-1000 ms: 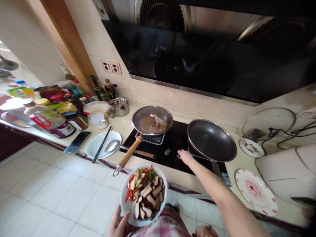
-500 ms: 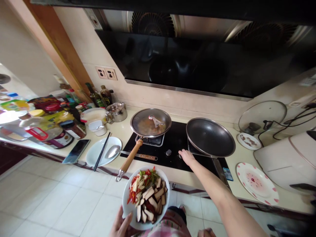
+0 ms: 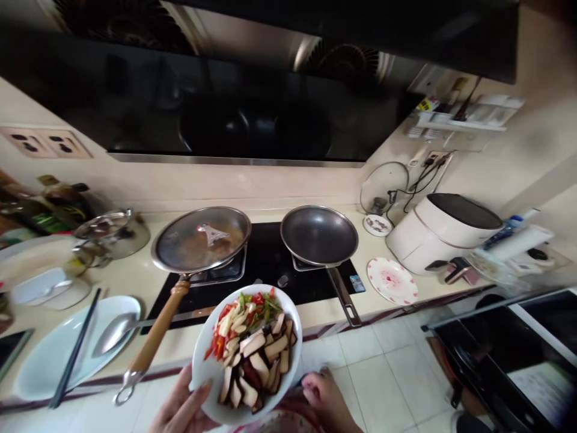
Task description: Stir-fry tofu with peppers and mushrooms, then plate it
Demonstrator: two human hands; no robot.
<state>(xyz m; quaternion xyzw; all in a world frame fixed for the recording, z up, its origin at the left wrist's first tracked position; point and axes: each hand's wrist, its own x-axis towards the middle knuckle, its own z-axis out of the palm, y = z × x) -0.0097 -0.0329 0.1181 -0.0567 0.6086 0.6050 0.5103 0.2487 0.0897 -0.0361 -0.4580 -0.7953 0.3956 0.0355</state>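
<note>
My left hand (image 3: 184,404) grips the lower left rim of a white plate (image 3: 295,364), thumb on top. On the plate lie red and green pepper strips (image 3: 255,305), pale garlic slices (image 3: 232,344) and dark-edged pale slices (image 3: 259,367). Just right of the plate, my right hand (image 3: 325,394) is closed with its fingers curled; nothing shows in it. Beyond the plate, an uncovered dark frying pan (image 3: 319,236) sits on the right burner. A wooden-handled pan (image 3: 180,291) stands on the left burner under a glass lid (image 3: 189,240), with food behind the glass.
Left on the counter are a pale blue plate (image 3: 33,367) with chopsticks (image 3: 74,355) and a metal spoon (image 3: 115,332), plus a steel pot (image 3: 130,234). To the right are a dotted plate (image 3: 392,288), a small dish (image 3: 377,225) and a white appliance (image 3: 433,240). A range hood (image 3: 252,132) hangs above.
My right hand has left the stove knob and come back beside the plate, fingers curled. My left hand still holds the plate. The view has turned right.
</note>
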